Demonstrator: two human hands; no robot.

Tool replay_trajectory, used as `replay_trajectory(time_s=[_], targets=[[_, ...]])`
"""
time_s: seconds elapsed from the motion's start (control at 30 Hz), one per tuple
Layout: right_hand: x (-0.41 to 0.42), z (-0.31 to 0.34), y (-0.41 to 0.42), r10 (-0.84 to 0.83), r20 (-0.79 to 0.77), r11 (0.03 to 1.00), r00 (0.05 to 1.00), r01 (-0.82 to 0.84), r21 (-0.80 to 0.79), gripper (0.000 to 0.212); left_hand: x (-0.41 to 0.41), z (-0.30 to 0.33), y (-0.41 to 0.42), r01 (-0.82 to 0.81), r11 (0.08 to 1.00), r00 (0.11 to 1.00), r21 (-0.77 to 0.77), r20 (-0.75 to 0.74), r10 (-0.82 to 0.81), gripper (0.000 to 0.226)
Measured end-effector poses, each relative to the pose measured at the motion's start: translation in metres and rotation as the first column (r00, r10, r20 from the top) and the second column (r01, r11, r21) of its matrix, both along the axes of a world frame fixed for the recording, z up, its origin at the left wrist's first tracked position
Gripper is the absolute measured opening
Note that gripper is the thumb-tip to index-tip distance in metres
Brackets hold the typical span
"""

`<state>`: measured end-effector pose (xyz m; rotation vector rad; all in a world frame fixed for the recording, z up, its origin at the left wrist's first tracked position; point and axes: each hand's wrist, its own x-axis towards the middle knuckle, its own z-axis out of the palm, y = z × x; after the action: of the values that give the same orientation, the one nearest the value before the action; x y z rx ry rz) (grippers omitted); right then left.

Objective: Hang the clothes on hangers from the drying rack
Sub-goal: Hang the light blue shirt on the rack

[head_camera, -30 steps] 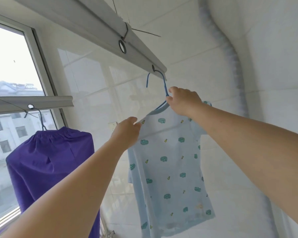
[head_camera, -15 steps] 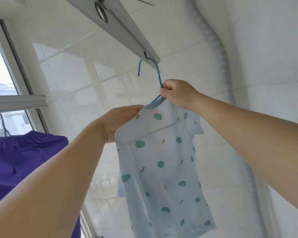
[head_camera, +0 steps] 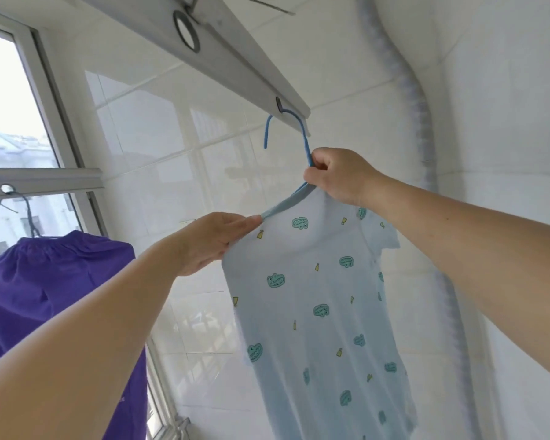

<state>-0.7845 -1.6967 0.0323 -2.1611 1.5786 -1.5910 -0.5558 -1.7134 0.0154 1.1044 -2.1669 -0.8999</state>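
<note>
A light blue shirt (head_camera: 318, 312) printed with small green frogs hangs on a blue hanger (head_camera: 302, 138). The hanger's hook passes through the end hole of the grey drying rack bar (head_camera: 235, 61) overhead. My right hand (head_camera: 337, 176) grips the hanger's neck just above the collar. My left hand (head_camera: 210, 239) pinches the shirt's left shoulder beside the collar band. The hanger's arms are hidden inside the shirt.
A purple garment (head_camera: 54, 306) hangs on a dark hanger from a second rack bar (head_camera: 42, 182) at the left, by the window (head_camera: 10, 100). White tiled walls close in behind and to the right, with a wrapped pipe (head_camera: 416, 100) running down the corner.
My left hand has shifted along the shirt's shoulder up to the collar edge. The view has swung back left, bringing the purple garment further into sight. My right hand stays on the hanger.
</note>
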Motion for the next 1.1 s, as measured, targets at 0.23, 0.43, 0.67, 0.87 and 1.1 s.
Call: replay_trajectory(time_s=[0.23, 0.43, 0.67, 0.87, 1.1], targets=[[0.007, 0.001, 0.006, -0.080, -0.078, 0.996, 0.994, 0.077, -0.035, 0.028, 0.014, 0.034, 0.017, -0.058, 0.809, 0.778, -0.584, 0.481, 0.403, 0.041], [0.018, 0.002, 0.010, -0.086, -0.095, 0.996, 0.992, 0.083, -0.039, 0.028, 0.001, 0.051, 0.032, -0.029, 0.637, 0.858, -0.770, 0.308, 0.411, 0.019], [0.028, -0.002, 0.007, -0.024, -0.037, 0.999, 0.999, 0.023, -0.029, 0.028, 0.004, 0.038, 0.043, -0.130, 0.938, 0.967, -0.321, -0.251, 0.049, 0.016], [0.029, -0.006, 0.003, -0.011, 0.012, 0.999, 1.000, 0.012, -0.031, 0.032, 0.015, 0.018, 0.036, -0.447, 0.832, 0.890, -0.329, -0.070, 0.450, 0.028], [0.021, -0.006, 0.006, -0.024, 0.059, 1.000, 0.998, 0.025, -0.017, 0.033, 0.038, -0.003, 0.038, -0.377, 0.910, 0.925, -0.173, -0.026, 0.379, 0.016]])
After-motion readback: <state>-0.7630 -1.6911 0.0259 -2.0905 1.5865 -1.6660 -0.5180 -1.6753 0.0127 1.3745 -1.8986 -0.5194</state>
